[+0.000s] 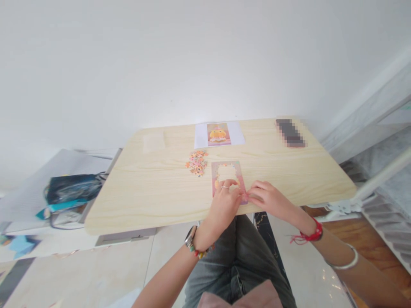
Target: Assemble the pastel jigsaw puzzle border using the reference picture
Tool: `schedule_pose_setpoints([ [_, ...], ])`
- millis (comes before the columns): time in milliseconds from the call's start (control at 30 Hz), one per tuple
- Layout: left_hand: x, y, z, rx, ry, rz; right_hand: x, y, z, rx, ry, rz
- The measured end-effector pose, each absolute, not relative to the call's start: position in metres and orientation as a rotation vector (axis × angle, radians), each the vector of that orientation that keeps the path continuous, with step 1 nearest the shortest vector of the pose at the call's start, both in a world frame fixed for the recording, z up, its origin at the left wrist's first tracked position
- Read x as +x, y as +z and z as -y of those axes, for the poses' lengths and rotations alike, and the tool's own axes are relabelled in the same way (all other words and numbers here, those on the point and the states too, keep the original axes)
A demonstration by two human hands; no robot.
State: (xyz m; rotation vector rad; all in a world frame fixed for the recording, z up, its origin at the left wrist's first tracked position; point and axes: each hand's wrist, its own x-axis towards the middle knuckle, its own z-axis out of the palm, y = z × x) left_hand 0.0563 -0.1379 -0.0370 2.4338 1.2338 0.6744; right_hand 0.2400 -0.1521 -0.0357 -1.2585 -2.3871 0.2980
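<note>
**Both hands at the near corner of a puzzle frame**

Head view: a pale wooden desk (144,201) stands against a white wall. Near its front edge lies a small pink puzzle frame (227,173), its border filled and its middle blank. The left hand (223,203) rests on the frame's near end, fingers curled down, pinning it flat so it does not slide; whether its grip pinches a piece cannot be told. The right hand (268,197) comes in from the right, its fingertips drawn together at the frame's near right corner, touching the left hand's fingers. Its grip looks closed on something small and pinkish there, probably a puzzle piece, though it is too small to be sure.

Just left of the frame sits a heap of loose pieces (197,162), close enough for either hand. Farther back lies a reference picture (218,134) on white paper, facing the person. A blurred dark phone (290,132) lies at the far right, well apart. A dark bag (72,188) sits off the desk to the left.
</note>
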Motion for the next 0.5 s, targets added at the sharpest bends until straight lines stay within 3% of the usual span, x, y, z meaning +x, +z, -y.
schedule_pose_setpoints([
  [500,0.055,-0.049,0.169,2.604,0.681,-1.373,0.232,-0.028,0.153,-1.328,0.193,2.544],
])
